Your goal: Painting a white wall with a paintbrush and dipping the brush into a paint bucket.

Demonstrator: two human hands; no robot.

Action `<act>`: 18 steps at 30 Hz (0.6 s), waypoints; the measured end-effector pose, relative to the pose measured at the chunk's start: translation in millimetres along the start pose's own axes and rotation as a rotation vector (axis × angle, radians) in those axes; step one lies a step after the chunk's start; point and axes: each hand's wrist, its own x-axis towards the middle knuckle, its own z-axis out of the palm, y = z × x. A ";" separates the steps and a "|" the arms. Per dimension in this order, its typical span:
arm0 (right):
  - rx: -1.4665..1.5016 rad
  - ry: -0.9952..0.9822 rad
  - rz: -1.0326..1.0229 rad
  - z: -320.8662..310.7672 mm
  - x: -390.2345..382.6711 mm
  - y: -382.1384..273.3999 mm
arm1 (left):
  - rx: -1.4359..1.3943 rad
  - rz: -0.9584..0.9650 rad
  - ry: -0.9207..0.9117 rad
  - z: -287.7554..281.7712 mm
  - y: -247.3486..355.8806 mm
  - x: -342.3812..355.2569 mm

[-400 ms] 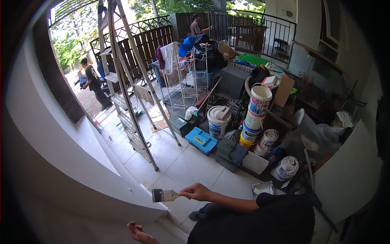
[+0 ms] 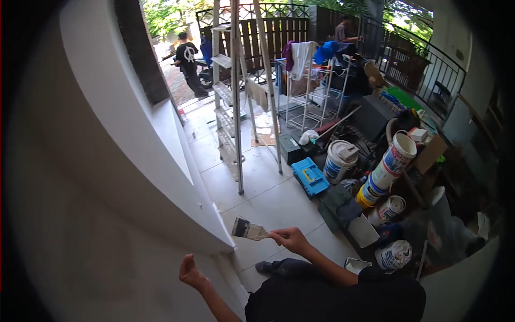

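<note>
My right hand [image 2: 288, 238] is closed around the handle of a wide, flat paintbrush [image 2: 256, 232]. The brush points left, with dark bristle tips and pale paint crusted over its middle and handle. It is held in the air above the tiled floor, near the corner of the white wall [image 2: 185, 198]. Lower and to the left, my left hand [image 2: 192, 273] is raised in front of the wall. Nothing shows in it, and its fingers are loosely bent upward, apart from the brush. Beside my right arm, a paint tray [image 2: 357, 265] sits on the floor, partly hidden by the sleeve.
An aluminium stepladder [image 2: 236, 107] stands ahead. Right of it are a blue toolbox [image 2: 310, 176], a lidded paint bucket [image 2: 341, 160], stacked buckets [image 2: 387, 169] and a wrapped bucket [image 2: 394, 254]. A drying rack [image 2: 306, 107] is behind. Two people, one [image 2: 189, 61] far left, stand farther off.
The view has swung left, so the scene sits farther right. My left hand has come up, showing its forearm. The right hand still grips the paintbrush, now tilted slightly downward toward its handle.
</note>
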 end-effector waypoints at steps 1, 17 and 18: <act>0.006 -0.022 -0.006 0.5 0.3 1.2 | 0.015 -0.016 0.046 -1.3 3.7 -1.4; 0.201 -0.374 -0.050 64.9 35.9 -22.0 | -0.004 0.281 0.145 -56.8 98.3 -22.9; 0.227 -0.408 -0.046 76.3 40.5 -28.7 | 0.022 0.289 0.203 -70.6 110.6 -26.6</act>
